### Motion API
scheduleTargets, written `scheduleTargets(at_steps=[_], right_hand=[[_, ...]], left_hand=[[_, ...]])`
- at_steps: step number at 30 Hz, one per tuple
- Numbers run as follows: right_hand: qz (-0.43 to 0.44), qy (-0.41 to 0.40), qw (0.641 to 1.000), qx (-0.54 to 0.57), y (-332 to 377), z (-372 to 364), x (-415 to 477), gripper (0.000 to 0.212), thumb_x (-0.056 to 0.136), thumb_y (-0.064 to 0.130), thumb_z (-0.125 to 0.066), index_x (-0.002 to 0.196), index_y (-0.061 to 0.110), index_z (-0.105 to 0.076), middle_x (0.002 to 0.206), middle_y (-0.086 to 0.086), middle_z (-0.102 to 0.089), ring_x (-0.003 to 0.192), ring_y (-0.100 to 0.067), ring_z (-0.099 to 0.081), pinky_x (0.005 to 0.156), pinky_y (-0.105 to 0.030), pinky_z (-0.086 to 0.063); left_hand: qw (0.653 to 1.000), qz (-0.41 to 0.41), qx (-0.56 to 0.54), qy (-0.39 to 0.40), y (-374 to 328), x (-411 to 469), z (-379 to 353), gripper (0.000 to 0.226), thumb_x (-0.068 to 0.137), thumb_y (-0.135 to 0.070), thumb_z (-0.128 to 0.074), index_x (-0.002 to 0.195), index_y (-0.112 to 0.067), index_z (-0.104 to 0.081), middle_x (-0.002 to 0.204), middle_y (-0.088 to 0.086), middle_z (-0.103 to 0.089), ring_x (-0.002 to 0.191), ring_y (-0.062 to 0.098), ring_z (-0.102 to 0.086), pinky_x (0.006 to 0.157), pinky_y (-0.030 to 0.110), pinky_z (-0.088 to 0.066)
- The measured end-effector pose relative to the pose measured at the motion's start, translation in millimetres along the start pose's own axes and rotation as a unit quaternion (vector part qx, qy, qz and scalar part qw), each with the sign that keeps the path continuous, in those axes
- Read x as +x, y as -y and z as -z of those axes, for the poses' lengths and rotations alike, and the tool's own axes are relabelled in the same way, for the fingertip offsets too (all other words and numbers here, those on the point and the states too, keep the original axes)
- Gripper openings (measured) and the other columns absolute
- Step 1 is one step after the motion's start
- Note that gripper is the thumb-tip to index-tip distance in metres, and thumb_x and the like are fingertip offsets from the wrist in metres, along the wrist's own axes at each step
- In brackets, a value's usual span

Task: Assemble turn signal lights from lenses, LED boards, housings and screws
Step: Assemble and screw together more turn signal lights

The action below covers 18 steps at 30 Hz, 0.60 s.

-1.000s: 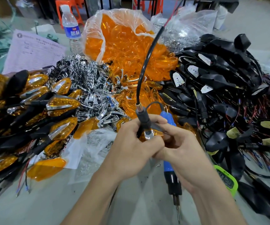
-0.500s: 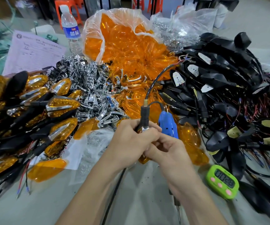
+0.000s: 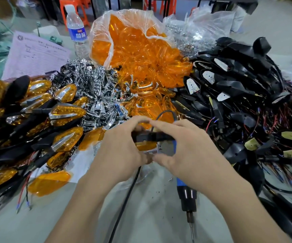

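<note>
Here, left hand (image 3: 122,146) fingers grasp the black housing (image 3: 152,137); right hand (image 3: 185,146) fingers pinch it too.

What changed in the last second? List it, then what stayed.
The black stalk, upright before, now lies flat between the hands; its cable, which arched up, trails down toward the person. The left hand still grips the stalk, the right hand still holds the blue screwdriver. The parts piles are unchanged.

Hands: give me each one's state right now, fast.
Left hand: grip closed on the blurred turn signal light.
Right hand: grip closed on the same light; blue screwdriver runs under its palm.
</note>
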State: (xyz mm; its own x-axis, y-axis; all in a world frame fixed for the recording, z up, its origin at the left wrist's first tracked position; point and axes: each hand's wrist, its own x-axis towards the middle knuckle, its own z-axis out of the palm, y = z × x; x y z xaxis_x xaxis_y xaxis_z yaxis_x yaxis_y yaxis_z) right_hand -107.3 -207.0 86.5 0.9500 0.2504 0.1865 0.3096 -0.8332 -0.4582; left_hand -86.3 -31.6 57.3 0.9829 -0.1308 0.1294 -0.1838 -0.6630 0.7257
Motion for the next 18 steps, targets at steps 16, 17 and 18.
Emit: scheduleTargets(at_steps=[16,17,18], right_hand=[[-0.02,-0.027,0.975,0.22,-7.9,-2.4,-1.8,0.056,0.068,0.034,-0.095,0.113,0.057,-0.071,0.106,0.024,-0.068,0.109,0.003,-0.062,0.091,-0.011,-0.046],[-0.023,-0.036,0.973,0.227,-7.9,-3.7,-2.9,0.056,0.067,0.031,-0.096,0.114,0.051,-0.074,0.106,0.021,-0.069,0.108,0.003,-0.063,0.088,-0.009,-0.044],[-0.029,-0.044,0.971,0.234,-8.2,-5.4,-3.6,0.056,0.066,0.028,-0.097,0.115,0.047,-0.076,0.106,0.019,-0.07,0.106,0.003,-0.063,0.086,-0.008,-0.043]], left_hand=[[0.975,-0.05,-0.215,-0.027,7.3,-15.9,13.6,0.037,0.078,-0.036,-0.081,0.114,-0.041,-0.075,0.094,-0.023,-0.078,0.081,-0.006,-0.07,0.07,0.01,-0.05],[0.976,-0.055,-0.209,-0.036,6.5,-17.0,12.3,0.038,0.077,-0.037,-0.081,0.115,-0.041,-0.075,0.098,-0.024,-0.077,0.088,-0.003,-0.072,0.074,0.011,-0.052],[0.976,-0.059,-0.203,-0.041,6.2,-17.2,10.9,0.039,0.076,-0.038,-0.081,0.115,-0.042,-0.074,0.101,-0.024,-0.077,0.093,-0.001,-0.072,0.077,0.012,-0.053]])
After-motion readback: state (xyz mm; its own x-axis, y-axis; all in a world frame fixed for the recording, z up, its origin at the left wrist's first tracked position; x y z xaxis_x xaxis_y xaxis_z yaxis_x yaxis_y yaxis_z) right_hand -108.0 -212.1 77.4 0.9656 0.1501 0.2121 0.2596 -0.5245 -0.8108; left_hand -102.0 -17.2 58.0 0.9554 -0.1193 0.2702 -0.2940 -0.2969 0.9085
